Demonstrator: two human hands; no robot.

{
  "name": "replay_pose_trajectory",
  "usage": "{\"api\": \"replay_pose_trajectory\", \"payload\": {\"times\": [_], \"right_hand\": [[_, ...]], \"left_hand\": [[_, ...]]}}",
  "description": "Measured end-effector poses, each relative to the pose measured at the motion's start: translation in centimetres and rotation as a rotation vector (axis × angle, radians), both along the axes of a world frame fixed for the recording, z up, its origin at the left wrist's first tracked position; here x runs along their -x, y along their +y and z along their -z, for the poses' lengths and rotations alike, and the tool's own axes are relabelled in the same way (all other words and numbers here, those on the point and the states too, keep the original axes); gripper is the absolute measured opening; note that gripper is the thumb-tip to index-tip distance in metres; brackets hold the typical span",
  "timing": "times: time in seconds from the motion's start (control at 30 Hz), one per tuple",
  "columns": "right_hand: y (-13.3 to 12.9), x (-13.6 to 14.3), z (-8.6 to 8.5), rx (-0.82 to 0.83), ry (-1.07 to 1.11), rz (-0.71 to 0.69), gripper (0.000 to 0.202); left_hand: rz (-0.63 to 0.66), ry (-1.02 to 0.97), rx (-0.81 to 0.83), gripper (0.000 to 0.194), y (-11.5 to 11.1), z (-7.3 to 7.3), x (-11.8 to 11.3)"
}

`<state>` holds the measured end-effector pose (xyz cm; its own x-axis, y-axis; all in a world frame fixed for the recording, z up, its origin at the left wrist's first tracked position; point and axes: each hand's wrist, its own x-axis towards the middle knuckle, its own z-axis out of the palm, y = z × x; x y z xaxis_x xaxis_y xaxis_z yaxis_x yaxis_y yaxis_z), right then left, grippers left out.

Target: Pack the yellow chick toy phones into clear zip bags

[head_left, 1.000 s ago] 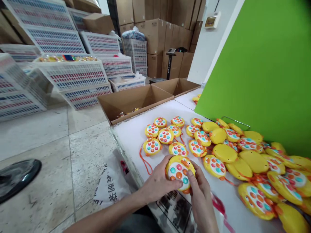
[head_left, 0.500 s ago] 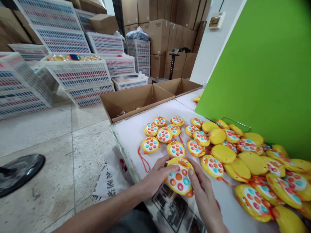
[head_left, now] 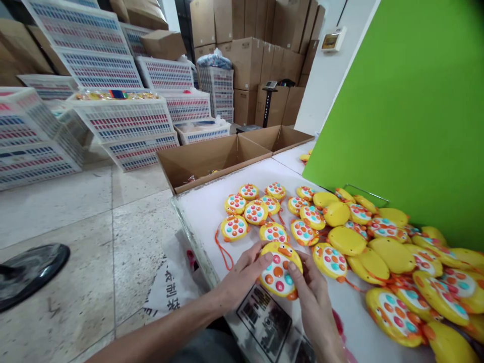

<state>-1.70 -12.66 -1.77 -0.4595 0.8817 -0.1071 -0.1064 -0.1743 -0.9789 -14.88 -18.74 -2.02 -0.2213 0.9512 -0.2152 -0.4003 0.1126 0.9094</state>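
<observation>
Between my two hands, above the front edge of the white table [head_left: 206, 217], is a yellow duck-shaped button toy [head_left: 279, 272] with a white face of coloured round buttons and an orange beak. My left hand [head_left: 251, 267] grips its left side, thumb near the upper left buttons. On the right side my right hand [head_left: 308, 282] holds it, the thumb lying over the buttons at the right. The fingers behind the toy are hidden. Just beyond it lie several like toys, the nearest being a button-side-up duck toy [head_left: 274, 232].
A heap of yellow duck toys [head_left: 391, 254] covers the table's right side, below a green panel [head_left: 401, 101]. Open cardboard boxes [head_left: 212, 156] stand along the far edge. Stacked white crates [head_left: 128, 121] and cartons [head_left: 247, 65] fill the background. A black round base [head_left: 34, 275] is on the floor.
My left thumb has drawn back toward the toy's upper left edge. My right thumb has moved inward and down over the buttons. Both hands still hold the toy.
</observation>
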Motion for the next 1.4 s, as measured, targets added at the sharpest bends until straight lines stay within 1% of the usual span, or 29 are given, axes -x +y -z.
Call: {"api": "replay_pose_trajectory", "payload": {"times": [0.03,0.1,0.17,0.23,0.33,0.47,0.53,0.63,0.7,0.77,0.87,0.93,1.03,1.13,1.2,1.27,1.33,1.4], "right_hand": [[-0.1,0.1,0.1,-0.001,-0.002,0.011,0.039],[-0.3,0.3,0.0,-0.01,0.009,0.032,0.042],[-0.5,0.5,-0.2,-0.025,0.019,0.053,0.046],[-0.7,0.6,-0.4,-0.047,0.013,0.07,0.051],[-0.7,0.5,-0.5,-0.052,0.001,0.08,0.053],[-0.1,0.1,0.0,-0.006,0.009,-0.023,0.055],[0.2,-0.2,0.3,-0.015,-0.041,-0.038,0.053],[0.0,-0.4,0.6,-0.073,-0.194,0.039,0.052],[-0.3,-0.4,0.7,-0.084,-0.26,0.076,0.053],[-0.5,-0.4,0.7,-0.075,-0.279,0.099,0.053],[-0.4,-0.5,0.9,-0.059,-0.253,0.053,0.055],[-0.1,-0.5,1.0,-0.059,-0.227,0.022,0.055],[0.1,-0.1,0.8,-0.063,-0.171,0.042,0.052],[0.0,0.3,0.5,-0.012,-0.082,0.067,0.045],[0.0,0.4,0.6,0.004,-0.06,0.087,0.042],[0.0,0.4,0.7,0.01,-0.063,0.093,0.04],[0.1,0.4,0.9,0.025,-0.064,0.083,0.04],[0.1,0.3,0.9,0.027,-0.061,0.071,0.039]], "left_hand": [[0.032,0.06,-0.024,0.06,-0.1,-0.1,0.1],[0.052,0.163,-0.066,0.067,-0.2,-0.4,0.3],[0.06,0.195,-0.091,0.067,-0.3,-0.7,0.5],[0.079,0.174,-0.104,0.067,-0.2,-1.0,0.8],[0.115,0.139,-0.128,0.069,-0.1,-1.2,1.1],[0.087,0.078,-0.116,0.065,0.1,-0.7,1.3],[0.101,0.02,-0.098,0.066,0.1,-0.5,1.3],[0.139,-0.071,-0.072,0.067,0.1,-0.6,1.1],[0.157,-0.085,0.001,0.059,0.3,-0.8,1.0],[0.127,-0.052,0.096,0.052,0.6,-1.0,0.8],[0.001,0.016,0.18,0.052,1.2,-0.7,0.6],[-0.058,0.031,0.172,0.051,1.4,-0.3,0.5],[-0.082,0.0,0.11,0.044,1.3,0.3,0.3],[-0.03,-0.097,0.078,0.043,1.1,0.5,0.1],[0.034,-0.153,0.041,0.045,1.1,0.5,0.1],[0.086,-0.162,0.01,0.046,1.0,0.3,0.2],[0.104,-0.097,-0.003,0.044,0.9,0.2,0.4],[0.11,0.026,-0.036,0.046,0.7,0.1,0.6]]}}
